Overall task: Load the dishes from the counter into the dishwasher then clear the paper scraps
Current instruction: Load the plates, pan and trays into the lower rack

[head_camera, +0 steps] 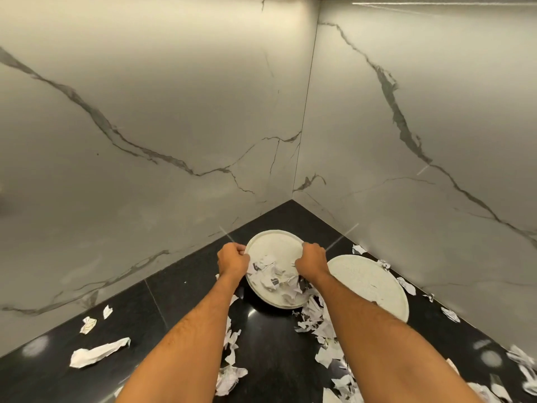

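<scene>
Both hands, left (233,258) and right (311,260), grip my tilted plate (273,245) by its rim, so I'd guess scraps (273,276) may slide off.

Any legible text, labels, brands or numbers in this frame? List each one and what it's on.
None legible.
Paper scraps on the tilted plate: dark printed patches, too small and blurred to read.
Scraps on the counter: nothing readable.
Second plate, marble walls: no markings visible.

Bare hairy forearms, seemingly sleeveless, ringless hands (234,258).
</scene>
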Demonstrator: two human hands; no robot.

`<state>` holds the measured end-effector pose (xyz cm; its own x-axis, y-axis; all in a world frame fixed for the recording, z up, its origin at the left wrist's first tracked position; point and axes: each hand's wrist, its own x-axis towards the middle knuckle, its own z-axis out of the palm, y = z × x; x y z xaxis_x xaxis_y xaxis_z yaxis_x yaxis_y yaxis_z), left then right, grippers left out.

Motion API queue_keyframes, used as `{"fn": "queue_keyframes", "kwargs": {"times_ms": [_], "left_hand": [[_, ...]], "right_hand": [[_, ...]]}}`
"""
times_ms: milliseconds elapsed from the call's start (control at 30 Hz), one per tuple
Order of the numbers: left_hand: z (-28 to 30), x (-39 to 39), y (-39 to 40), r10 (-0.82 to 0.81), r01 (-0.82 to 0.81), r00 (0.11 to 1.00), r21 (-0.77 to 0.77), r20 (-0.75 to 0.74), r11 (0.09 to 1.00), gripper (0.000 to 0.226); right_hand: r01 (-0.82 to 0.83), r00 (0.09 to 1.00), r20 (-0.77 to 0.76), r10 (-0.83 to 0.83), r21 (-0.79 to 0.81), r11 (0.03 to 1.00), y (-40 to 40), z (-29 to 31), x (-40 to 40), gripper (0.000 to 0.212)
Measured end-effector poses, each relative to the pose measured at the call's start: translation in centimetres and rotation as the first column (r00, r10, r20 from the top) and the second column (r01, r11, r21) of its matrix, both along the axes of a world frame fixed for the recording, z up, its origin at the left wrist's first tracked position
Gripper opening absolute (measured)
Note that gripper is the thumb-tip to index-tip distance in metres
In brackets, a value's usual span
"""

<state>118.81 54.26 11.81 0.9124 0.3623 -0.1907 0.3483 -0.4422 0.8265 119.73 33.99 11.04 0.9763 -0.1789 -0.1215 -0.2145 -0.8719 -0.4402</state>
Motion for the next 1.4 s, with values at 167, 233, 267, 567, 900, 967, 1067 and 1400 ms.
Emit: {"fn": "queue_keyframes", "kwargs": {"times_ms": [167, 233, 267, 567, 900, 967, 1067, 1400], "left_hand": [[2.9, -0.4, -0.6, -0.100, 0.110, 0.976, -0.041, 0.192, 0.993, 0.022], [3.8, -1.0, -0.5, -0.146, 0.172, 0.948, -0.068, 0.282, 0.983, 0.021], [4.2, -1.3, -0.4, -0.162, 0.202, 0.931, -0.092, 0.326, 0.975, 0.020], [7.4, -4.4, 0.5, -0.174, 0.324, 0.837, -0.213, 0.519, 0.922, 0.016], [11.8, -8.1, 1.7, -0.163, 0.371, 0.788, -0.246, 0.594, 0.896, 0.015], [11.8, -8.9, 1.8, -0.146, 0.363, 0.803, -0.281, 0.578, 0.888, 0.021], [11.6, -10.0, 1.8, -0.096, 0.325, 0.807, -0.302, 0.583, 0.896, 0.029], [10.6, -14.4, -1.2, 0.087, 0.067, 0.842, -0.263, 0.533, 0.962, 0.050]], "right_hand": [[-0.003, 0.992, 0.126, 0.000, 0.024, 1.000, -0.1, 2.0, -1.3, 0.054], [0.020, 0.983, 0.180, -0.032, 0.066, 0.998, -0.8, 3.2, -2.0, 0.059], [0.036, 0.978, 0.201, -0.053, 0.089, 0.995, -1.2, 3.7, -2.3, 0.059], [0.081, 0.929, 0.345, -0.136, 0.169, 0.982, -3.1, 7.9, -5.5, 0.051], [0.035, 0.907, 0.403, -0.124, 0.221, 0.975, -3.1, 11.0, -8.0, 0.041], [0.039, 0.902, 0.412, -0.131, 0.225, 0.974, -3.3, 11.2, -8.7, 0.025], [0.069, 0.880, 0.443, -0.171, 0.238, 0.969, -4.1, 11.2, -10.0, 0.014], [-0.038, 0.790, 0.583, -0.190, 0.356, 0.934, -8.3, 11.1, -16.8, 0.022]]}}
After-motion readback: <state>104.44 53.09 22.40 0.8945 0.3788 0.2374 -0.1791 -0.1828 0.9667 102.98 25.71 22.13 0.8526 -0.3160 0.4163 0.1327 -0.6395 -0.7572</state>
